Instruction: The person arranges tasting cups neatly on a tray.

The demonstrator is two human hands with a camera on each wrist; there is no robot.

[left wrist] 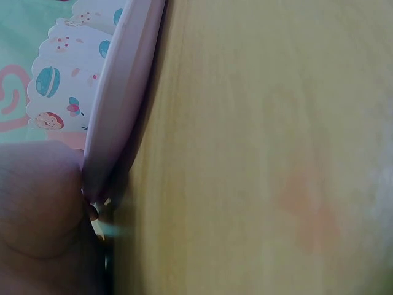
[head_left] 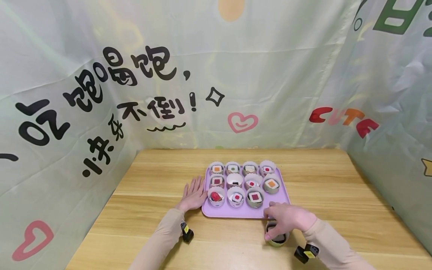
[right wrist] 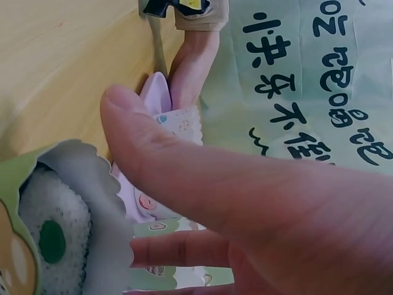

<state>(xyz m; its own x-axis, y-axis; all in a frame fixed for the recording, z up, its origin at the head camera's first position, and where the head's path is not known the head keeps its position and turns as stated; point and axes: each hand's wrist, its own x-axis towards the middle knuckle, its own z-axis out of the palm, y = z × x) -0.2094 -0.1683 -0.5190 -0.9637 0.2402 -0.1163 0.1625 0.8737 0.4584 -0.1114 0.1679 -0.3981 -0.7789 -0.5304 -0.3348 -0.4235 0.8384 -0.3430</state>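
My left hand (head_left: 192, 195) lies with fingers extended at the left edge of a lilac tray (head_left: 233, 213), its thumb side against the rim. Several scalloped paper cups stand in rows on the tray. Most hold small sushi pieces, and one holds a red strawberry-like piece (head_left: 215, 196). My right hand (head_left: 287, 217) reaches over a green paper cup (head_left: 277, 243) on the table in front of the tray. In the right wrist view, a sushi piece (right wrist: 55, 233) with a green centre sits in it. The thumb stands apart from the cup; other fingers extend behind it, contact partly hidden.
The wooden table (head_left: 152, 176) has printed fabric walls (head_left: 287, 75) behind and at both sides. At the tray's front right corner, a bare patch (head_left: 275, 200) shows beside a cup with a dark red-centred piece (head_left: 255, 197).
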